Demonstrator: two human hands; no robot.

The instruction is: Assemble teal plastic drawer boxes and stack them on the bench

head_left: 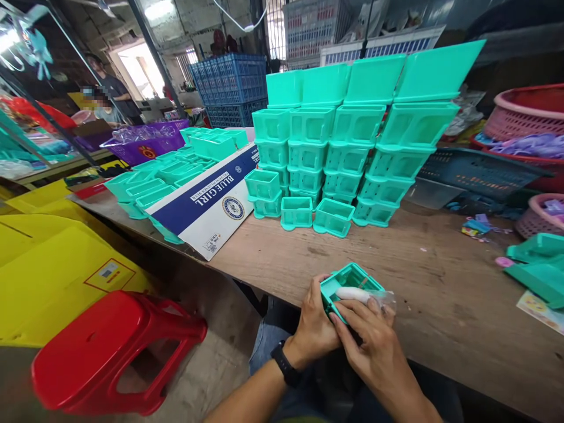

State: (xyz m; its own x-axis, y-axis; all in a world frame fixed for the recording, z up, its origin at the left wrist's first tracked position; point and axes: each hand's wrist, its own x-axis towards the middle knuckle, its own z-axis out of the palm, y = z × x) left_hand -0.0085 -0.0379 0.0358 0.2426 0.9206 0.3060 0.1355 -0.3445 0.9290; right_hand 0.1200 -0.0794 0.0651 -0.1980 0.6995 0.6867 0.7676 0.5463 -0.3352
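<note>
My left hand [312,324] is closed around the left side of a small green plastic box [329,286], holding it tilted with its opening upward at the table's front edge. My right hand [372,332] reaches over the box's near side. Its fingers are bent on a smooth white object [351,293] lying partly inside the box. Clear plastic wrapping [389,299] sticks out past the right fingers. The exact kind of the white object cannot be made out, and my right fingers cover part of it.
Stacked green boxes [311,124] form a wall at the back of the wooden table [264,254]. A white and blue carton panel [215,200] stands left, before more green boxes [161,170]. Green parts [540,258] lie right. A red stool [92,346] stands at lower left.
</note>
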